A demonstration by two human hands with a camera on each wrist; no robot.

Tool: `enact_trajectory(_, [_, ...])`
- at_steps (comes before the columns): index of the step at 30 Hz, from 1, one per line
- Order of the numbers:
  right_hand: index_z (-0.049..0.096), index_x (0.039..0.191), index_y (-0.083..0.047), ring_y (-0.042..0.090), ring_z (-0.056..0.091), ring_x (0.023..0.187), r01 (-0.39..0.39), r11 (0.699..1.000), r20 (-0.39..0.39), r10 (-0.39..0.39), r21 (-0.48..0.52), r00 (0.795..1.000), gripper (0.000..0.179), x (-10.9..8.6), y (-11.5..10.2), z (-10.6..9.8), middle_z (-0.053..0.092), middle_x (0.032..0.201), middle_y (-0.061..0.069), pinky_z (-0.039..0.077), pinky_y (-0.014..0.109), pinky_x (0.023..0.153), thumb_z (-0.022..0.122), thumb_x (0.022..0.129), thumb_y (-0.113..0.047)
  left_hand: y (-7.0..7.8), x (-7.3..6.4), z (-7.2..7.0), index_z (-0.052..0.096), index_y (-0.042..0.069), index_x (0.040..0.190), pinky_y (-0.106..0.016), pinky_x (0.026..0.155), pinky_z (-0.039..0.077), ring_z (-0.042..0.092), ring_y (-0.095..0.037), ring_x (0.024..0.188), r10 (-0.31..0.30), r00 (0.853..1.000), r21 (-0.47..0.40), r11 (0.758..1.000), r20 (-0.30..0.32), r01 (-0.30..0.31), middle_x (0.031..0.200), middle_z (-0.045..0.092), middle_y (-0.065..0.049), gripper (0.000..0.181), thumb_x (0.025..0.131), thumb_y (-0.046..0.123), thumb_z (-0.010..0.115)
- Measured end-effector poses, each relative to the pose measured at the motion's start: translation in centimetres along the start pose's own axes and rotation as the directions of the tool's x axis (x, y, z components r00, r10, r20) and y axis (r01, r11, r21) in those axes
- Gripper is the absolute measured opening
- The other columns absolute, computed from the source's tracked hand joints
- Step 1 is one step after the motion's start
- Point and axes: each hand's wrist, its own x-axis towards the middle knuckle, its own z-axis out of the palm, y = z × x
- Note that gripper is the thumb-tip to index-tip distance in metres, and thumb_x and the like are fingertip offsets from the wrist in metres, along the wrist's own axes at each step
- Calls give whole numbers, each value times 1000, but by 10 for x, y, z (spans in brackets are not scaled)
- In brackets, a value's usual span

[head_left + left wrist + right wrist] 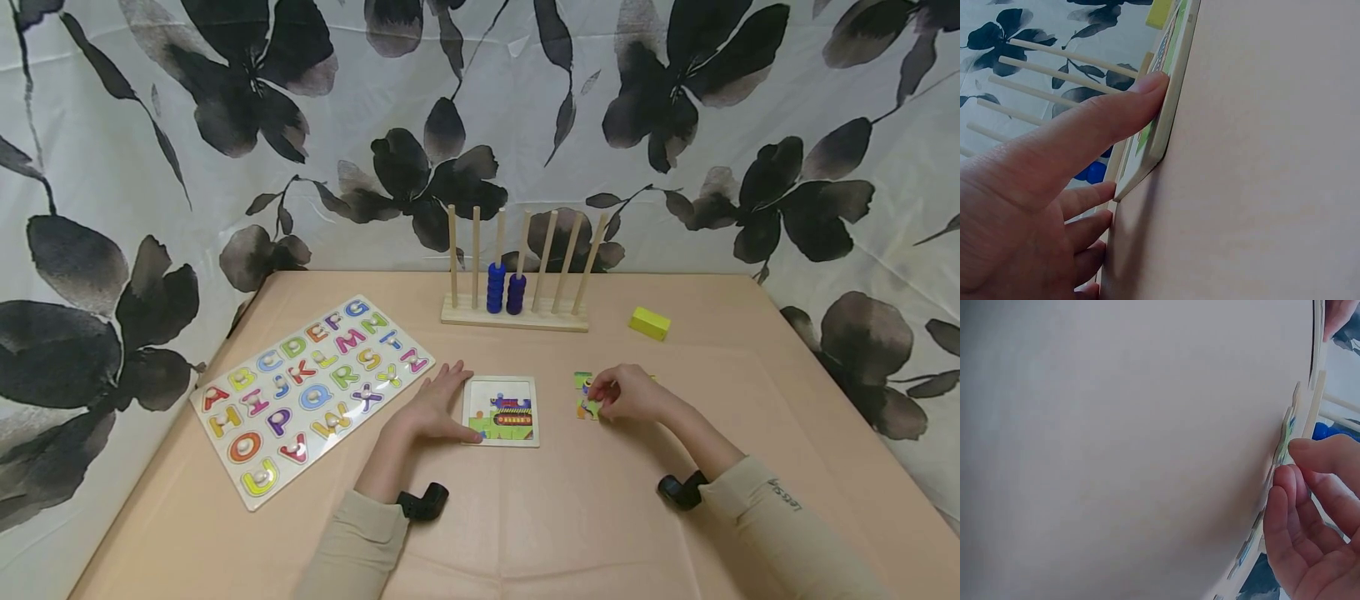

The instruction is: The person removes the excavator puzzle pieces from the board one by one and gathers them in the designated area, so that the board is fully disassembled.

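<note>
In the head view my left hand [432, 407] lies along the left side of a small square jigsaw puzzle tray [467, 392]. Its thumb presses the lower left edge, and the fingers stretch out towards the upper corner. Some pieces in the tray form a red and purple vehicle on green. Farther right, my right hand [630, 393] bends its fingers over loose jigsaw puzzle pieces [582, 380]. The right wrist view has the thumb tip against a green piece [1285, 434]; I cannot tell whether it is pinched. More pieces lie partly hidden beneath this hand.
A white alphabet board [258, 379] with knobbed letters lies at the left. At the back stands a wooden rack [517, 319] of upright pegs, two bearing blue beads. A yellow block [649, 323] sits at the back right. Floral cloth hangs behind the table [562, 517].
</note>
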Motion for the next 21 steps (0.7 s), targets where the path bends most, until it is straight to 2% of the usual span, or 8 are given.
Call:
enact_trajectory(5, [65, 85, 3, 11, 54, 63, 11, 1000, -8, -11, 14, 1000, 18, 3, -4, 3, 64, 78, 6, 47, 21, 56, 68, 68, 7, 0, 0, 0, 30, 5, 141, -48, 110, 4, 6, -32, 138, -4, 1000, 4, 1000, -4, 4, 151, 15, -14, 103, 60, 40, 83])
enact_trajectory(12, [65, 87, 2, 13, 54, 65, -17, 998, -9, 18, 54, 1000, 18, 8, -15, 11, 63, 80, 6, 49, 21, 58, 73, 70, 0, 1, -1, -1, 30, 5, 141, -49, 110, 3, 6, -32, 138, 0, 1000, -8, 1000, 0, 0, 150, 16, -15, 102, 60, 40, 83])
enact_trajectory(21, [65, 91, 2, 13, 54, 67, 42, 996, -8, -41, 83, 999, 21, 21, -34, 24, 62, 81, 6, 49, 22, 60, 71, 72, -1, 2, -2, 0, 30, 4, 141, -49, 110, 3, 5, -31, 138, -5, 1000, -18, 1000, 0, 5, 151, 15, -15, 102, 60, 39, 83])
